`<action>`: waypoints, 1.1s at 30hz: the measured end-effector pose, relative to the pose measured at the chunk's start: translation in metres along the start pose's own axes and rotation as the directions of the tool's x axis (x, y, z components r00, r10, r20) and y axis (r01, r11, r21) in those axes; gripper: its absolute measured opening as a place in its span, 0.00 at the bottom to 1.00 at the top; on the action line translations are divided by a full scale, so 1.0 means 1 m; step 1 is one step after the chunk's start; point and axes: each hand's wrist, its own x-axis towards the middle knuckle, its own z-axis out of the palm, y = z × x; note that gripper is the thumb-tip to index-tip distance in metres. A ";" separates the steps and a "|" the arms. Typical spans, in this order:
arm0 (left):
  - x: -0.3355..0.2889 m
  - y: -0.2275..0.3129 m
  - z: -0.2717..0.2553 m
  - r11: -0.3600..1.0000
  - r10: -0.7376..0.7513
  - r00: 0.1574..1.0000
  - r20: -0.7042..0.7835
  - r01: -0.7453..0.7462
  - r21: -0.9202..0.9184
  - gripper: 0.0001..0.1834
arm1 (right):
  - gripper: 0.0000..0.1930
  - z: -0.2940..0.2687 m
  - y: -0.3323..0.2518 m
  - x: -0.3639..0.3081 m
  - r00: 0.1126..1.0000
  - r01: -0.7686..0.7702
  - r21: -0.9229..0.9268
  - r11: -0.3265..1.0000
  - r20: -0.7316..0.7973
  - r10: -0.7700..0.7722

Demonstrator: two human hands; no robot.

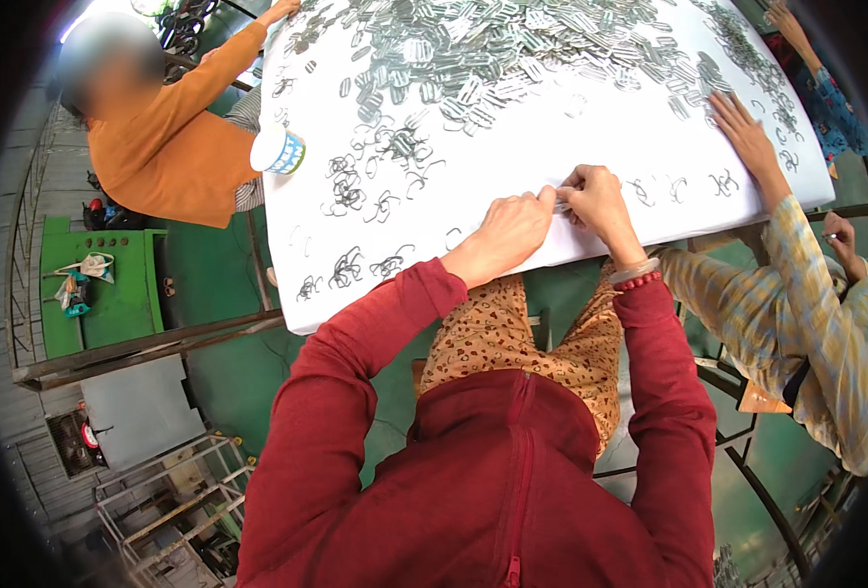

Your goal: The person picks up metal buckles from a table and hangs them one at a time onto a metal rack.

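Close together at the table's near edge, my left hand [512,227] and my right hand [595,201] are both closed in a pinch. Between their fingertips is a small grey piece [563,207], mostly hidden; its exact kind is too small to tell. A large heap of flat grey slotted pieces [473,59], like strap buckles, covers the far side of the white table [493,167]. Thin dark curved loops lie in small clusters left of my hands, one cluster [346,267] near the front edge. More loops [677,186] lie just right of my right hand.
A patterned paper cup [279,152] stands at the table's left edge. A person in orange [174,137] reaches over the far left. At right, a co-worker's hand [743,127] rests flat on the table, and another arm [794,34] reaches in beyond. A green bench [100,294] stands at left.
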 end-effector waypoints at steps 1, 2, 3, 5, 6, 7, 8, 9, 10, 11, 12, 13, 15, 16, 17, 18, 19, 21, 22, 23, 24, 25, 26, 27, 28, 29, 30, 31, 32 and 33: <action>0.001 0.000 -0.002 1.000 0.017 1.000 0.025 -0.017 0.013 0.07 | 0.06 -0.001 -0.002 0.000 1.000 -0.022 0.004 1.000 0.014 0.022; 0.001 0.000 -0.004 0.999 0.032 0.998 0.050 -0.033 0.025 0.07 | 0.05 0.000 -0.002 0.001 0.999 -0.047 0.020 0.999 0.023 0.046; 0.001 0.001 -0.005 0.999 0.042 0.999 0.023 -0.042 0.008 0.07 | 0.05 -0.001 -0.005 0.001 0.998 -0.052 0.019 0.998 0.022 0.051; -0.003 0.003 -0.005 0.998 0.057 0.998 -0.035 -0.058 -0.022 0.07 | 0.05 0.001 -0.010 -0.002 0.998 -0.059 0.016 0.998 0.024 0.059; -0.001 0.004 -0.004 0.997 0.069 0.997 -0.041 -0.070 -0.012 0.07 | 0.05 0.001 -0.010 -0.002 0.998 -0.058 0.029 0.998 -0.001 0.058; -0.001 0.002 -0.001 0.997 0.081 0.996 -0.048 -0.081 -0.001 0.07 | 0.05 0.002 -0.010 -0.002 0.999 -0.050 0.021 0.999 -0.004 0.050; -0.001 0.002 0.001 0.996 0.092 0.994 -0.055 -0.092 0.011 0.07 | 0.05 0.003 -0.008 -0.002 0.999 -0.041 0.013 0.999 -0.007 0.041; 0.000 0.002 0.004 0.996 0.087 0.994 -0.068 -0.085 0.028 0.07 | 0.05 0.003 -0.006 -0.002 0.999 -0.033 0.001 0.999 -0.017 0.033; 0.002 0.005 0.006 0.995 0.089 0.993 -0.084 -0.086 0.046 0.07 | 0.05 0.001 -0.003 0.000 1.000 -0.026 0.000 1.000 -0.005 0.026; 0.005 0.006 0.007 0.994 0.093 0.991 -0.099 -0.087 0.064 0.07 | 0.05 -0.001 0.002 0.003 1.000 -0.019 0.000 1.000 0.006 0.019; 0.009 0.007 0.004 0.999 0.000 1.000 0.001 0.000 0.034 0.09 | 0.05 -0.001 0.005 0.005 1.000 -0.011 0.002 1.000 0.014 0.011; 0.011 0.002 0.000 1.000 -0.015 1.000 0.025 0.015 0.005 0.09 | 0.05 0.000 0.005 0.005 0.999 0.017 0.021 1.000 0.028 -0.017; 0.007 -0.013 -0.005 0.997 -0.044 0.996 0.084 0.048 -0.054 0.09 | 0.05 0.002 0.008 0.006 0.996 0.064 0.062 0.996 0.059 -0.068; -0.001 -0.017 -0.004 0.994 -0.032 0.999 0.009 0.033 -0.107 0.07 | 0.06 0.002 0.010 0.005 0.994 0.071 0.115 0.991 0.077 -0.080; -0.003 -0.018 -0.002 0.986 -0.081 0.996 -0.034 0.075 -0.148 0.06 | 0.06 0.000 0.013 0.005 0.994 0.073 0.194 0.978 0.071 -0.088; -0.008 -0.012 -0.009 0.976 -0.129 0.990 -0.062 0.115 -0.187 0.05 | 0.07 0.000 0.018 0.004 0.994 0.070 0.281 0.957 0.064 -0.091; -0.012 -0.007 -0.012 0.962 -0.176 0.980 -0.089 0.153 -0.227 0.05 | 0.09 -0.001 0.023 0.003 0.994 0.067 0.366 0.928 0.057 -0.094; -0.018 -0.005 -0.007 0.932 -0.206 0.968 -0.143 0.150 -0.331 0.06 | 0.08 0.001 0.026 0.001 0.995 0.090 0.318 0.944 0.023 -0.102; -0.021 -0.006 -0.005 0.912 -0.227 0.959 -0.168 0.149 -0.383 0.07 | 0.08 0.003 0.024 0.000 0.994 0.100 0.292 0.951 0.010 -0.107; -0.022 -0.008 -0.003 0.922 -0.219 0.961 -0.171 0.147 -0.357 0.07 | 0.07 0.007 0.022 -0.001 0.994 0.107 0.265 0.958 -0.008 -0.108; -0.023 -0.008 0.000 0.930 -0.212 0.962 -0.174 0.144 -0.338 0.07 | 0.07 0.009 0.018 -0.004 0.994 0.109 0.232 0.967 -0.026 -0.106; -0.023 -0.008 0.003 0.937 -0.206 0.963 -0.176 0.142 -0.319 0.06 | 0.06 0.009 0.016 -0.006 0.994 0.110 0.198 0.974 -0.042 -0.104; -0.021 -0.009 0.006 0.949 -0.188 0.967 -0.171 0.134 -0.286 0.05 | 0.06 0.009 0.021 -0.003 0.994 0.107 0.206 0.973 -0.046 -0.099; -0.020 -0.009 0.007 0.959 -0.172 0.971 -0.164 0.128 -0.252 0.04 | 0.06 0.008 0.023 -0.003 0.994 0.104 0.217 0.971 -0.050 -0.095; -0.018 -0.010 0.008 0.968 -0.157 0.975 -0.156 0.122 -0.218 0.04 | 0.07 0.007 0.025 -0.003 0.994 0.101 0.227 0.969 -0.053 -0.091; -0.017 -0.010 0.009 0.972 -0.151 0.977 -0.154 0.118 -0.203 0.05 | 0.07 0.006 0.027 -0.002 0.995 0.098 0.237 0.967 -0.055 -0.087; -0.016 -0.009 0.009 0.975 -0.145 0.978 -0.148 0.116 -0.189 0.05 | 0.07 0.007 0.026 -0.003 0.995 0.094 0.243 0.965 -0.062 -0.081; -0.016 -0.009 0.009 0.978 -0.140 0.980 -0.143 0.114 -0.174 0.05 | 0.07 0.007 0.025 -0.003 0.995 0.089 0.249 0.964 -0.070 -0.074; -0.015 -0.009 0.009 0.979 -0.137 0.981 -0.138 0.112 -0.170 0.05 | 0.06 0.008 0.025 -0.003 0.995 0.085 0.255 0.963 -0.077 -0.067; -0.015 -0.009 0.008 0.980 -0.134 0.982 -0.135 0.111 -0.164 0.05 | 0.06 0.009 0.024 -0.003 0.994 0.090 0.253 0.963 -0.088 -0.070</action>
